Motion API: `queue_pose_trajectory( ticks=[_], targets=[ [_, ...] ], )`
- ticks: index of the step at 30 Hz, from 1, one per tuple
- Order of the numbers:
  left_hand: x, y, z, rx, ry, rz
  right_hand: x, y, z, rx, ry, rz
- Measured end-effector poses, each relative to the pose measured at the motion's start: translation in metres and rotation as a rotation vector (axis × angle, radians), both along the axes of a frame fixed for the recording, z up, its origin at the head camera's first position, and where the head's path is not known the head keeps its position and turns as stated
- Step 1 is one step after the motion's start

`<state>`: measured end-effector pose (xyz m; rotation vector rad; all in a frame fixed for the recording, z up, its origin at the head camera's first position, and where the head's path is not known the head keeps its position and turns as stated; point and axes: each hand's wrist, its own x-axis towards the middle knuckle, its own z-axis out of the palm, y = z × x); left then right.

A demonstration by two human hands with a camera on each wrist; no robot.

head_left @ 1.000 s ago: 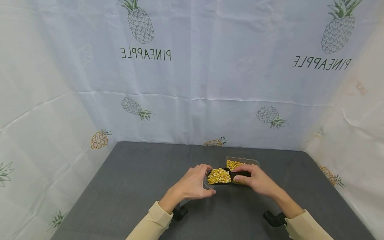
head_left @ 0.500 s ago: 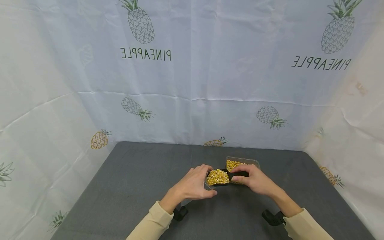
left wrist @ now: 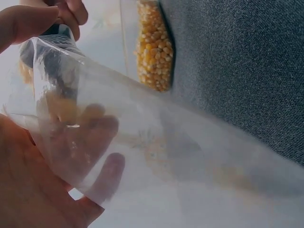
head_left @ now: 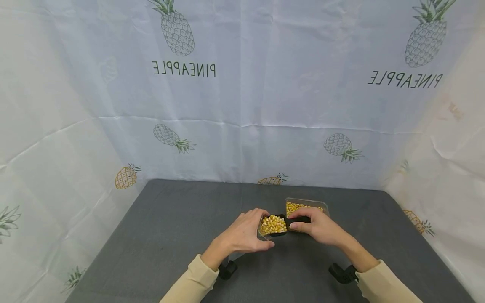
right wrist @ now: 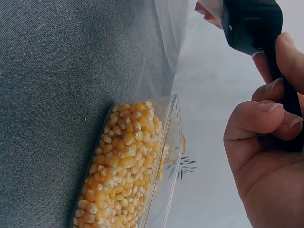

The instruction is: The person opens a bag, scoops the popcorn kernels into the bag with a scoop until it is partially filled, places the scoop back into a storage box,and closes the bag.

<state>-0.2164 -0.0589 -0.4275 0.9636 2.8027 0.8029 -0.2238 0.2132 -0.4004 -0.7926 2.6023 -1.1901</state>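
Observation:
My left hand (head_left: 242, 232) holds a clear plastic bag (left wrist: 156, 156) near its mouth. In the left wrist view, its fingers show through the film, and the bag's lower part hangs down. My right hand (head_left: 320, 227) grips the handle of a black scoop (right wrist: 251, 26), thumb and fingers curled round it. Yellow corn kernels (head_left: 273, 224) fill the scoop, whose front end reaches in at the bag's mouth between my left thumb and fingers. Behind my right hand stands a clear rectangular container (head_left: 307, 200), with more corn kernels (right wrist: 121, 161) in it, partly covered by that hand.
All this is over a dark grey, cloth-covered table (head_left: 182, 219). A pale curtain (head_left: 242, 92) printed with pineapples hangs along its back and sides. Black camera mounts (head_left: 228, 269) are strapped under both wrists.
My right hand has moved slightly left, carrying the loaded scoop further into the bag's mouth. The left hand and the container have stayed nearly still.

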Motion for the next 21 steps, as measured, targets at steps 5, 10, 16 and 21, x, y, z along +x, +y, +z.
queue_pose_trajectory(
  ticks=[5, 10, 16, 21],
  targets=[
    [0.0008, 0.0005, -0.0001, 0.006, -0.003, 0.001, 0.0003, -0.0014, -0.0006, 0.006, 0.005, 0.002],
    [0.0013, 0.0009, -0.0012, 0.015, -0.008, 0.001, 0.0009, -0.0025, 0.0000, 0.012, 0.011, 0.005],
    [0.0019, 0.0015, -0.0018, 0.031, -0.012, -0.006, 0.0017, -0.0030, 0.0030, 0.027, 0.008, 0.010],
    [0.0019, 0.0025, -0.0034, 0.037, -0.009, -0.005, 0.0015, -0.0036, 0.0049, 0.031, 0.012, 0.027]
  ],
)
